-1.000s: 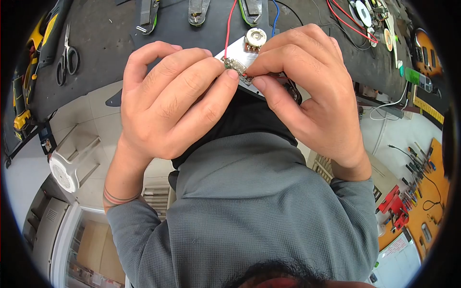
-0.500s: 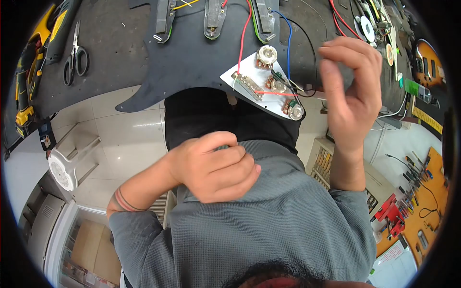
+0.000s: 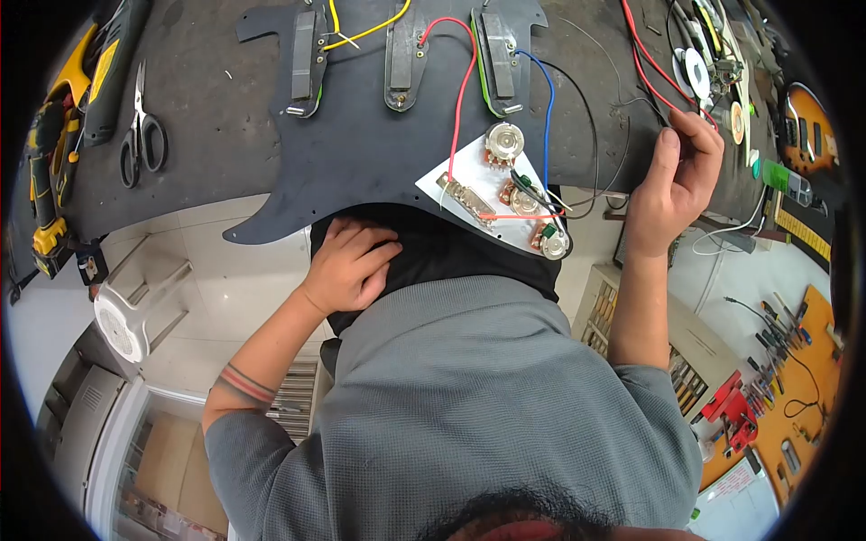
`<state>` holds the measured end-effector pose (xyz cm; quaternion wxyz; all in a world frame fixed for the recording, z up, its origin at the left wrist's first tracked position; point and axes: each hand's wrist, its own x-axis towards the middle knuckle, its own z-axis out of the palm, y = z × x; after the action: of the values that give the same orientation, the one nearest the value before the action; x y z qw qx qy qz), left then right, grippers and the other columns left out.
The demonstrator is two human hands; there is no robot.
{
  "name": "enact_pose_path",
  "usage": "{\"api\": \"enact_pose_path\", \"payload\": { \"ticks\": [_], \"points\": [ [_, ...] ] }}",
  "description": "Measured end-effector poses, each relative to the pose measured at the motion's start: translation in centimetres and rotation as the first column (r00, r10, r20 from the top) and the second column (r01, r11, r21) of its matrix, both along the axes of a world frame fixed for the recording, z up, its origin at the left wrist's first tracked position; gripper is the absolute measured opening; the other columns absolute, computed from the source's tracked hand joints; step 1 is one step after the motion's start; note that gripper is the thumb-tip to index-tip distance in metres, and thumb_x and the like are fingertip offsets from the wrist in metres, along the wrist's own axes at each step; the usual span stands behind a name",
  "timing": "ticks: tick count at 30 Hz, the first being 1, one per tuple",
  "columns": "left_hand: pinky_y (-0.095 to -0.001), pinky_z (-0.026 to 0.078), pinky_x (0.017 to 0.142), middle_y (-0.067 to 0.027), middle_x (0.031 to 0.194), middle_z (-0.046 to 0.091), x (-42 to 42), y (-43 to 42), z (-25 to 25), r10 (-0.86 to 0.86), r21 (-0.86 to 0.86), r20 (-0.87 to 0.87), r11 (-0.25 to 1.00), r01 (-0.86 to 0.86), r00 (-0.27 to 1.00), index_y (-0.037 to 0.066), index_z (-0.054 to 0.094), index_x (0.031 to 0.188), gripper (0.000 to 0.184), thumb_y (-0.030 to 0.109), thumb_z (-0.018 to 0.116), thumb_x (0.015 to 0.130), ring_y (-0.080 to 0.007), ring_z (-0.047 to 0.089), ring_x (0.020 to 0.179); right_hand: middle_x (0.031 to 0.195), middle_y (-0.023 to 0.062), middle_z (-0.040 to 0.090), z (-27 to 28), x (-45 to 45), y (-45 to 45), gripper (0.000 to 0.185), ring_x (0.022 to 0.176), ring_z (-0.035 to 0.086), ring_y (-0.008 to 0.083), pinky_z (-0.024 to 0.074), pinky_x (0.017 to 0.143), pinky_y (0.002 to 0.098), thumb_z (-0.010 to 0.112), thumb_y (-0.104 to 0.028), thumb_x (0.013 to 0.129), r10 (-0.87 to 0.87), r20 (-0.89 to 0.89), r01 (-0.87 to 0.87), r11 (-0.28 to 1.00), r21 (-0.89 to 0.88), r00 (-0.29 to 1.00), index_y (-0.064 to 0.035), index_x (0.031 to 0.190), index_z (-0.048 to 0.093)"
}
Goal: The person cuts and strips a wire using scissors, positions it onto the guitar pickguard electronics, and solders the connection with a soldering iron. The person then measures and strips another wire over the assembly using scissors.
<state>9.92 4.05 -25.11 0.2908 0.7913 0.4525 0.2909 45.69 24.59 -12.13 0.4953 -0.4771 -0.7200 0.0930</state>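
A dark pickguard (image 3: 361,162) lies face down on the bench, its lower edge over my lap. Three pickups are fixed to it, among them the middle one (image 3: 401,77). Its white shield plate (image 3: 492,162) carries a selector switch (image 3: 465,200) and three pots, one being the top pot (image 3: 504,142). Red, blue, black and yellow wires run between the parts. My left hand (image 3: 350,261) rests on my lap just below the pickguard's edge, fingers loosely out, holding nothing visible. At the bench's right side, my right hand (image 3: 677,180) has thumb and index together near thin dark wires; what they pinch is unclear.
Scissors (image 3: 142,135) and a yellow-black power tool (image 3: 47,180) lie on the left. Red cable (image 3: 645,54), a white spool (image 3: 695,72) and clutter crowd the right. A guitar body (image 3: 807,126) is at far right. Below stands a white stool (image 3: 122,320).
My left hand has dropped from before my chest onto my lap. My right hand has moved right, its fingers drawing together. The pickguard appears slightly lower in view.
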Motion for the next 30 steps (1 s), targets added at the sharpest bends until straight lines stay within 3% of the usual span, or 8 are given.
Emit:
{"api": "enact_pose_path", "payload": {
  "ticks": [6,9,30],
  "points": [
    [-0.0454,0.049,0.101,-0.0086,0.119,0.075,0.1,0.5,-0.4,0.018,-0.010,0.012,1.000,-0.018,1.000,0.008,0.080,0.114,0.034,0.009,0.074,0.081,-0.0309,0.069,0.107,0.115,0.0104,0.072,-0.3,-0.1,0.0,0.016,0.100,0.065,0.0211,0.0495,0.086,0.0321,0.071,0.002,0.102,-0.058,0.169,0.037,0.991,0.126,0.984,-0.0001,0.117,0.075],
    [-0.0453,0.049,0.099,-0.0089,0.118,0.075,0.2,0.5,-0.4,0.028,-0.005,0.013,1.000,-0.028,1.000,0.008,0.079,0.113,0.033,0.008,0.074,0.081,-0.0313,0.069,0.105,0.112,0.0113,0.073,-0.6,-0.4,0.0,0.016,0.101,0.066,0.0248,0.0511,0.088,0.0352,0.072,0.003,0.099,-0.090,0.171,0.060,0.983,0.173,0.981,-0.0002,0.114,0.076],
    [-0.0450,0.048,0.095,-0.0106,0.116,0.074,1.1,0.1,-0.3,0.054,0.049,-0.005,0.997,-0.053,0.999,0.006,0.078,0.110,0.031,0.005,0.071,0.080,-0.0323,0.065,0.100,0.107,0.0070,0.076,-0.5,-0.6,-0.1,0.014,0.097,0.066,0.0238,0.0508,0.089,0.0378,0.075,0.001,0.096,-0.107,0.193,0.065,0.975,0.212,0.975,-0.0027,0.109,0.077]
  ]
}}
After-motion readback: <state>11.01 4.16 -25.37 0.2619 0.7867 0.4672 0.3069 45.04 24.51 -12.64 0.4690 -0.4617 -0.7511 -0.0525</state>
